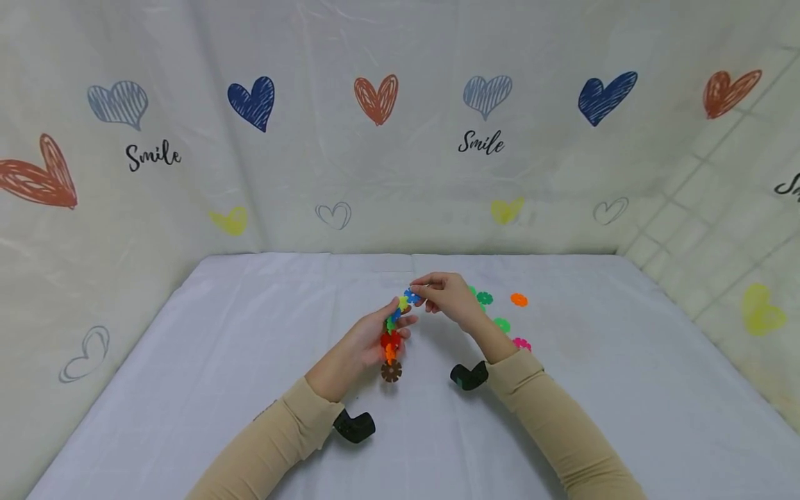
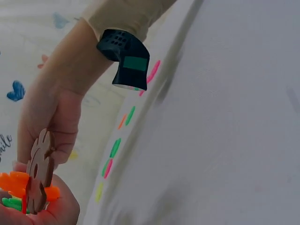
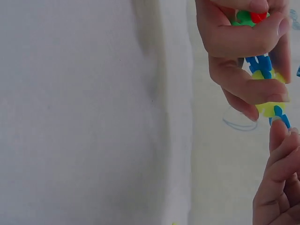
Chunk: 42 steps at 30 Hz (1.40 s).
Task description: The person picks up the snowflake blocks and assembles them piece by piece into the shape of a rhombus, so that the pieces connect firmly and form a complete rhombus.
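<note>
- Nearest you, a black left wrist device [image 1: 355, 426] sits by your left cuff, and a black right wrist device [image 1: 469, 376] by your right cuff, a little farther out over the tabletop [image 1: 425, 437].
- The near end of the chain [image 1: 390, 342] is a brown notched disc [image 1: 391, 371], hanging below your left hand [image 1: 365, 337]; an orange disc and a red disc come next above it.
- Your left hand's grip is curled round the chain's middle, thumb along the upper part, where green, blue and yellow pieces [image 1: 403, 303] follow one another.
- The chain's long axis runs away from you, leaning right at its far end. The relation that counts is there: the end blue disc [image 1: 411, 296] meets the yellow piece edge to edge, and you cannot tell from these views how deep the slots sit.
- Your right hand [image 1: 451, 297] is the nearer one to that end, coming from the right; its grip pinches the blue disc between thumb and fingertips.
- Beyond your right forearm lie loose discs: pink [image 1: 521, 344], light green [image 1: 502, 325], darker green [image 1: 484, 298] and orange [image 1: 519, 299].
- Farthest off hangs a pale backdrop [image 1: 412, 173] printed with hearts.
</note>
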Available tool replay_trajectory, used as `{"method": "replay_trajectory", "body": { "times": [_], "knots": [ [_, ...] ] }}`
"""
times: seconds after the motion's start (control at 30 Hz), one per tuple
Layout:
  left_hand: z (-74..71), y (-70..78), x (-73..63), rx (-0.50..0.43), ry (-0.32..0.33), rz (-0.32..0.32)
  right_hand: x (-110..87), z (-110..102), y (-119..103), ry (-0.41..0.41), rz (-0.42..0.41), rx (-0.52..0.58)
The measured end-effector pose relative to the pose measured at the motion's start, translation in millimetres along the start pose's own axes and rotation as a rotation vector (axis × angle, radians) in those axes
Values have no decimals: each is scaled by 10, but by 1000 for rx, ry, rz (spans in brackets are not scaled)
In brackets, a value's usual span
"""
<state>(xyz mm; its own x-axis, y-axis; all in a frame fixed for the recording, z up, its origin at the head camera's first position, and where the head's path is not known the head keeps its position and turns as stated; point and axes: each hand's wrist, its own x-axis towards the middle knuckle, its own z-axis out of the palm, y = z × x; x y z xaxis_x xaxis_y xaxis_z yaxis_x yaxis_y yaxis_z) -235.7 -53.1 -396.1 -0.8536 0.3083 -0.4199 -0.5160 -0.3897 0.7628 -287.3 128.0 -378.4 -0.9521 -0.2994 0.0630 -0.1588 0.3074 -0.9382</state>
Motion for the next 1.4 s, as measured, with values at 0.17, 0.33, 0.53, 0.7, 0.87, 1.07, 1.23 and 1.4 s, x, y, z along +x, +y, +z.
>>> {"method": "replay_trajectory", "body": {
  "times": [0.17, 0.33, 0.53, 0.7, 0.87, 1.07, 1.23, 1.4],
  "knots": [
    [7, 26, -10, 55, -25, 18, -6, 37, -15, 31, 33, 37],
    [8, 49, -19, 87, -35, 37, -16, 70, -44, 52, 58, 54],
    [3, 46, -32, 97, -29, 30, -30, 77, -43, 38, 60, 54],
    [7, 46, -13, 60, -35, 18, -29, 36, -47, -6, 62, 52],
    [5, 38, -11, 26, -3, 5, -14, -86, -30, -16, 118, 56],
    [-34, 29, -10, 4, 9, -4, -4, -291, 30, 26, 165, 50],
    [-67, 39, -6, -14, 1, -4, 0, -416, 93, 37, 167, -5],
    [-102, 48, -14, -47, -14, 10, -24, -535, 149, 16, 112, -170]
  ]
}}
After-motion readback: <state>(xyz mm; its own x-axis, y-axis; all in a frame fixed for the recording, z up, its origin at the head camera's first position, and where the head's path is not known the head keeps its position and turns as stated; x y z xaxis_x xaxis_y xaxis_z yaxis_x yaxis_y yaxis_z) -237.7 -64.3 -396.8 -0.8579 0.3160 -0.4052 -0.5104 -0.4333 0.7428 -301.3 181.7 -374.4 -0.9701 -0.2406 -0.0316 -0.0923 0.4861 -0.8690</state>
